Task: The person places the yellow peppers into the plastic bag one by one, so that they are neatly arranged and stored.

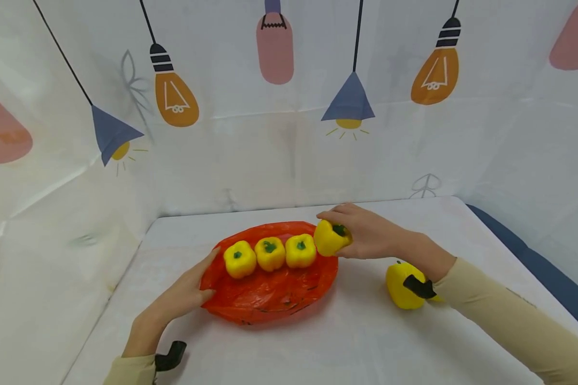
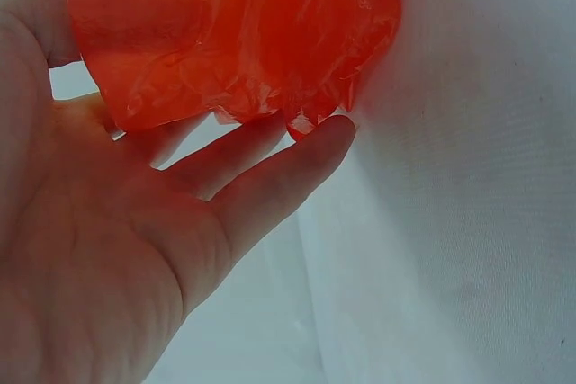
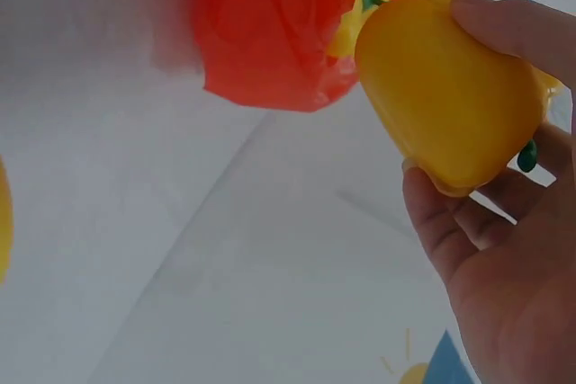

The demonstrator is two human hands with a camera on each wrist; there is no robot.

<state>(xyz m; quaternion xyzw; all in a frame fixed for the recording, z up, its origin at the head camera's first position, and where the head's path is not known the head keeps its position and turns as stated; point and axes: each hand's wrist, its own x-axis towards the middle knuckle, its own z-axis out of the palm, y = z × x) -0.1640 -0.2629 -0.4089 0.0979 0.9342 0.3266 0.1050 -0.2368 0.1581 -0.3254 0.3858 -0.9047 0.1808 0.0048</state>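
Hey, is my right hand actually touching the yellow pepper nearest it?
Touching. The right wrist view shows the right hand gripping the yellow pepper, with the thumb and fingertips on its surface.

Locate creased white sheet (image 1: pixel 294 155) behind and at both sides of worktop (image 1: pixel 356 337). Note orange bulbs (image 1: pixel 177 100), blue lamps (image 1: pixel 349 99) and pink shapes (image 1: pixel 275 53) printed on sheet. Find dark blue strip (image 1: pixel 534 266) along right worktop edge.

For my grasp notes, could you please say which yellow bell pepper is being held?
The yellow bell pepper in the right hand; no hand grips any of the others.
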